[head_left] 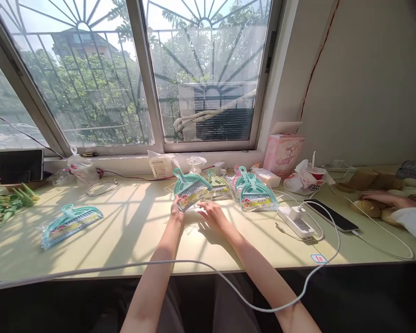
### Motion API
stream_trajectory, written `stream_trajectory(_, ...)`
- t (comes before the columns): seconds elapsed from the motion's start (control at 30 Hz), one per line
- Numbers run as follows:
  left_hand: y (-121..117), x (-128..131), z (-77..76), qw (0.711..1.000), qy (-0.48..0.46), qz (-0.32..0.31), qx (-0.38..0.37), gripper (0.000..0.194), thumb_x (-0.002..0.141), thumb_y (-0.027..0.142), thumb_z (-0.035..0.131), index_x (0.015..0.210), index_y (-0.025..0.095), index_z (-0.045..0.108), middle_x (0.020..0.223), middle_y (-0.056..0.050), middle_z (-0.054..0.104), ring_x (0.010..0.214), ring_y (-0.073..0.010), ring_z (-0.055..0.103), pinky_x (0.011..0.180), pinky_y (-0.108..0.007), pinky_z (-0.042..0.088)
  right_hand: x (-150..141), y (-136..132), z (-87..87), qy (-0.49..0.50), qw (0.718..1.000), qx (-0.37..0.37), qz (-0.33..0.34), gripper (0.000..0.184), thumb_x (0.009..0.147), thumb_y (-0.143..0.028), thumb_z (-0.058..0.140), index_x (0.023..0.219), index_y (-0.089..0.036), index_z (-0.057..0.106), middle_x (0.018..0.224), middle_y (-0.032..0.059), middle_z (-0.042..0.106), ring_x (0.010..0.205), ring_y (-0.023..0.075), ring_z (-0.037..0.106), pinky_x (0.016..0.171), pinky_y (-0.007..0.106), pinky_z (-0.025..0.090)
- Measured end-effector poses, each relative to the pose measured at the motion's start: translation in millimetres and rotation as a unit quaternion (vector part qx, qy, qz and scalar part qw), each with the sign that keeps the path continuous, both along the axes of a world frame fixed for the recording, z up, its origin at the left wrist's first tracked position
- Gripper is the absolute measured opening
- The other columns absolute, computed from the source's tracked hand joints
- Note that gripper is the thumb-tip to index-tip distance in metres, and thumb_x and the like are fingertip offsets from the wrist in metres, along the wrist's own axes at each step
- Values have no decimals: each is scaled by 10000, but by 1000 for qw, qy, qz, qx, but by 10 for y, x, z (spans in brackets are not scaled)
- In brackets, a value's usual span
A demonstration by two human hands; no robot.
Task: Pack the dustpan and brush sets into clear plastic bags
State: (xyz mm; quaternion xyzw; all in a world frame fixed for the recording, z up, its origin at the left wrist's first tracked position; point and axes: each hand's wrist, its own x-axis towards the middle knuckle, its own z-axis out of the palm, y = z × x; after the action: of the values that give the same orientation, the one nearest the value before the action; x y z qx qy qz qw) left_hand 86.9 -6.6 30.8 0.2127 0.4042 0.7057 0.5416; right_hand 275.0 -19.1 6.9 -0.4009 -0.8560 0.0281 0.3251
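My left hand [176, 211] grips the lower left corner of a teal mini dustpan and brush set [193, 190] in clear wrap with a printed card. The set is tilted, its handle pointing up and left. My right hand [213, 213] is open just to the right of it, fingers partly spread and pointing left near the set's lower edge; whether they touch the wrap I cannot tell. Behind lies a yellow-green set [217, 184]. Teal sets [258, 193] lie to the right, with a pink one partly hidden behind them. Another wrapped teal set [72, 221] lies alone at the left.
A white power strip [296, 222], a phone [331, 215] and loose cables are on the right; one white cable [194, 262] crosses above my forearms. A pink box [284, 152] and a white bag [303, 178] stand behind. Another person's hand [381, 198] is at the far right, by round brownish things.
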Motion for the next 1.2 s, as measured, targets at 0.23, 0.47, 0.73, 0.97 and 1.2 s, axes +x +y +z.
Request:
stream_trajectory(0.23, -89, 120, 28, 996, -26, -87, 6, 431, 990, 585, 834, 1222, 221, 831, 1118, -166, 915, 1344, -465, 814, 1168, -605, 665, -25, 203, -96, 422, 858, -293, -13, 355, 1114, -565, 706, 991, -240, 776, 944, 132, 855, 840, 325, 873, 778, 479, 765)
stream_trajectory(0.47, -17, 109, 14, 994, -56, -98, 9, 596, 1170, 663, 595, 1377, 149, 815, 1313, -215, 885, 1431, -447, 778, 1235, -606, 627, 30, 212, -54, 563, 754, -338, 9, 618, 610, -674, 1027, 993, -272, 755, 1002, 94, 825, 959, 334, 816, 981, 578, 736)
stream_trajectory(0.73, 60, -843, 110, 972, -169, 142, 77, 557, 1299, 508, 275, 1583, 286, 699, 1739, -154, 679, 1602, -229, 667, 1020, -311, 692, 88, 194, 68, 528, 772, -349, 63, 552, 570, -629, 1018, 898, -285, 738, 931, 111, 752, 1056, 415, 777, 948, 654, 706)
stream_trajectory(0.97, -72, -1691, 54, 982, -100, 150, 63, 1036, 1074, 898, 560, 1896, 319, 310, 1910, -253, 428, 1812, -404, 382, 1244, -635, 608, 45, 281, -16, 638, 698, -325, 9, 524, 611, -620, 1044, 869, -312, 709, 980, 106, 813, 1055, 377, 793, 1023, 589, 713)
stream_trajectory(1.2, 26, -347, 61, 962, 152, -210, 91, 1020, 916, 900, 815, 1646, 203, 668, 1653, -269, 719, 1643, -500, 598, 1338, -697, 499, 140, 266, -76, 594, 737, -321, 25, 438, 740, -590, 1047, 891, -302, 753, 838, 42, 784, 847, 310, 816, 846, 532, 749)
